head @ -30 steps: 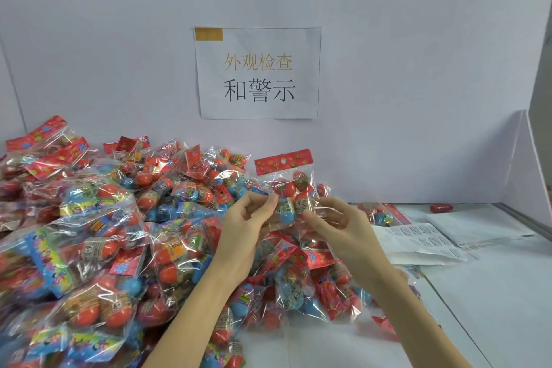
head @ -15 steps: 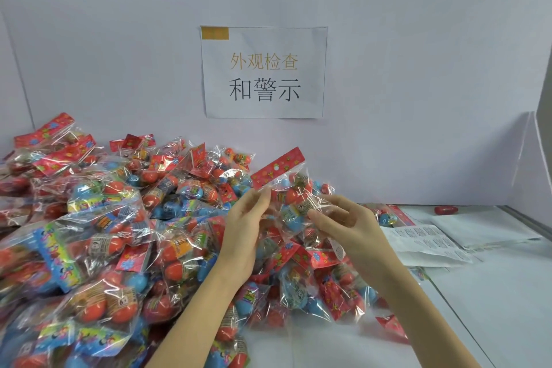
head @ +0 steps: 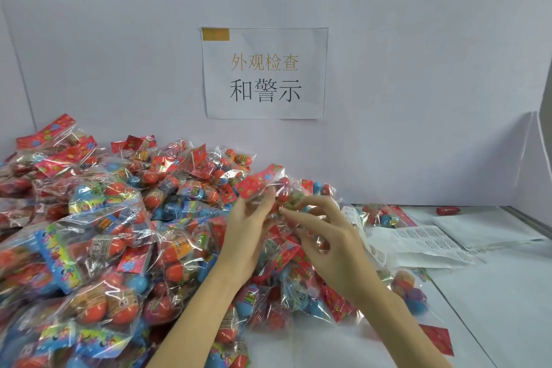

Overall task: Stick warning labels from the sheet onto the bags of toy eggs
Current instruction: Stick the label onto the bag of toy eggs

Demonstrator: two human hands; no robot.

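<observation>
Between my two hands, raised just above the heap, sits the bag of toy eggs (head: pixel 279 188): clear crinkly film with a red printed header strip tipped up to the left and round red and blue eggs inside. My left hand (head: pixel 249 227) pinches the film just under that header, thumb and fingertips closed on it. My right hand (head: pixel 331 236) comes at the bag from the other side with its fingers spread and curved, tips at the film; the glare blurs things there, so I cannot tell whether it grasps the bag or only touches it. Half a second ago the header stood higher and flatter; now the bag has tilted and dropped closer to the heap, and my right hand has opened out. Left of and under the grip spreads the pile of bags (head: pixel 98 236), glossy and crumpled. Right of my right hand lies the label sheet (head: pixel 418 239), flat white paper with rows of small printed labels, on the pale table (head: pixel 493 293).
</observation>
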